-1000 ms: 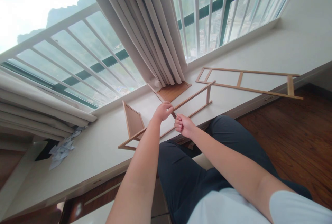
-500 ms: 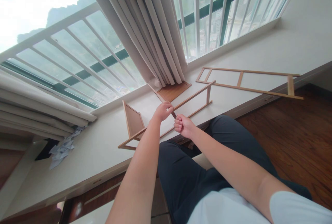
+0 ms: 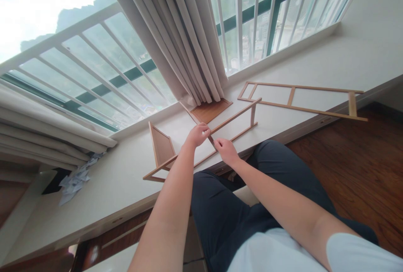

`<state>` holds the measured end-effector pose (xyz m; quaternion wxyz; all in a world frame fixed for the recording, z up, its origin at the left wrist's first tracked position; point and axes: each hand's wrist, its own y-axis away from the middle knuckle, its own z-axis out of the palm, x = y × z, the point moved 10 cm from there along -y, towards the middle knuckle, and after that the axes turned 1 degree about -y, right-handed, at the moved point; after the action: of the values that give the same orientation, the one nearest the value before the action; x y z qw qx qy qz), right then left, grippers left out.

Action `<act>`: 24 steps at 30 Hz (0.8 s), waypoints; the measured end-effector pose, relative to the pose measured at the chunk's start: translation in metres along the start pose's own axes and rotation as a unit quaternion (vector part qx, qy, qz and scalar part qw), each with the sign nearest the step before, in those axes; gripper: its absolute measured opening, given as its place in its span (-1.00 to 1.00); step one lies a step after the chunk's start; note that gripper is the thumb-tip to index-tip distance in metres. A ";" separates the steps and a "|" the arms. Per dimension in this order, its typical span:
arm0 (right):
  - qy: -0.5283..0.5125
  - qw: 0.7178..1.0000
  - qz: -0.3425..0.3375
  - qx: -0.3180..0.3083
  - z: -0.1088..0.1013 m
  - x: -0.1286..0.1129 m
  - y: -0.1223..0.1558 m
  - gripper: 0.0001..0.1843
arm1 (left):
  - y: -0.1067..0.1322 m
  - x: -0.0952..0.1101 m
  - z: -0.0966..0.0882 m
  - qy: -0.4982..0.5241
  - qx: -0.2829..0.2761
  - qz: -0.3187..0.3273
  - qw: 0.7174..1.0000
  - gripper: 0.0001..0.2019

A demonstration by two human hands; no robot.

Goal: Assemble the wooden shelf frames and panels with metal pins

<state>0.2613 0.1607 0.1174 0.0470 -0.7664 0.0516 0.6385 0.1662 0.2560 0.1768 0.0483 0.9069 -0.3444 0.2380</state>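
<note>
A light-brown wooden frame point(image 3: 234, 117) stands on its long edge on the white window sill, with crosspieces joining its two rails. My left hand point(image 3: 199, 134) is closed around the upper rail near the middle, by a crosspiece. Just right of and below it, my right hand point(image 3: 226, 151) is closed, its fingertips against or close to that crosspiece. A thin metal tool showed in its fingers a moment ago; the fist hides it now. One wooden panel point(image 3: 163, 145) stands at the frame's left end. Another panel point(image 3: 211, 111) lies behind the frame, partly under the curtain.
A second, ladder-like wooden frame point(image 3: 291, 96) lies to the right, its end jutting past the sill edge. Crumpled paper point(image 3: 74, 184) sits at the left. Curtains point(image 3: 176, 32) and white window bars point(image 3: 239, 20) stand behind the sill point(image 3: 122, 175). My legs are against its front.
My right hand has turned at the wrist, so its back faces up and the metal tool is out of sight. My left hand and the frame stay in place.
</note>
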 end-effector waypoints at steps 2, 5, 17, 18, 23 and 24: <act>0.124 0.992 -0.024 -0.002 -0.004 -0.007 0.000 -0.60 | 0.000 0.000 0.000 -0.001 0.001 0.003 1.000 -0.72; 0.247 0.969 -0.024 -0.015 -0.004 -0.010 -0.002 -0.65 | 0.000 0.001 0.000 0.000 0.002 0.002 1.000 -0.72; 0.288 0.956 -0.035 -0.030 -0.001 -0.014 -0.004 -0.69 | 0.000 0.000 0.000 -0.002 -0.002 -0.004 1.000 -0.72; 0.288 0.956 -0.036 -0.030 -0.001 -0.015 -0.003 -0.69 | 0.000 0.000 0.000 -0.002 -0.002 -0.006 1.000 -0.73; 0.285 0.957 -0.031 -0.031 -0.002 -0.017 -0.003 -0.69 | 0.001 0.000 0.000 0.001 -0.002 -0.010 1.000 -0.73; 0.286 0.957 -0.030 -0.030 -0.002 -0.017 -0.003 -0.69 | 0.001 0.000 0.000 0.001 -0.001 -0.009 1.000 -0.73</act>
<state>0.2603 0.1638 0.1343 0.0258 -0.9193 0.0208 0.3921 0.1657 0.2556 0.1771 0.0519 0.9097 -0.3365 0.2376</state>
